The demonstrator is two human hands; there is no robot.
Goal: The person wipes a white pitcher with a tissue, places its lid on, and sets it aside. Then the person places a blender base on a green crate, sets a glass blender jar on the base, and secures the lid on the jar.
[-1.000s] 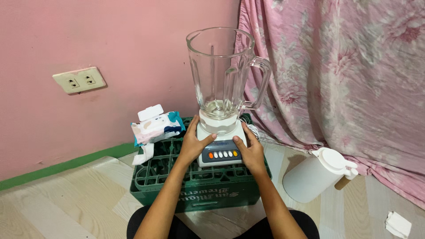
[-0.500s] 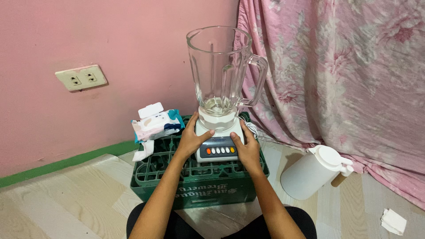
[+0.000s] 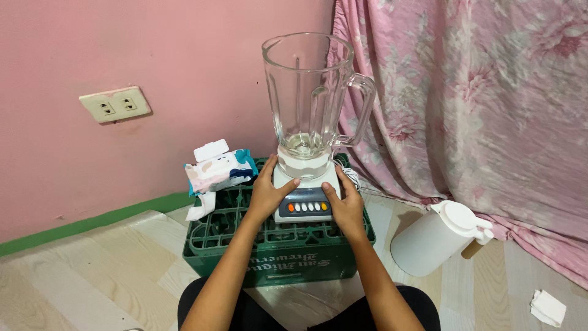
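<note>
White blender base point(image 3: 304, 195) sits gripped between left hand point(image 3: 267, 197) and right hand point(image 3: 346, 207), fingers curled against its sides

A white double wall socket point(image 3: 115, 104) sits on the pink wall point(image 3: 184, 73), above a green baseboard strip point(image 3: 92, 222). A pink floral curtain point(image 3: 490, 104) hangs at the right, reaching the pale wood-pattern floor point(image 3: 79, 276). A white lidded pitcher point(image 3: 436, 238) with a tan handle stands near the curtain's hem. A crumpled white tissue point(image 3: 547, 307) lies on the floor at the lower right.
</note>
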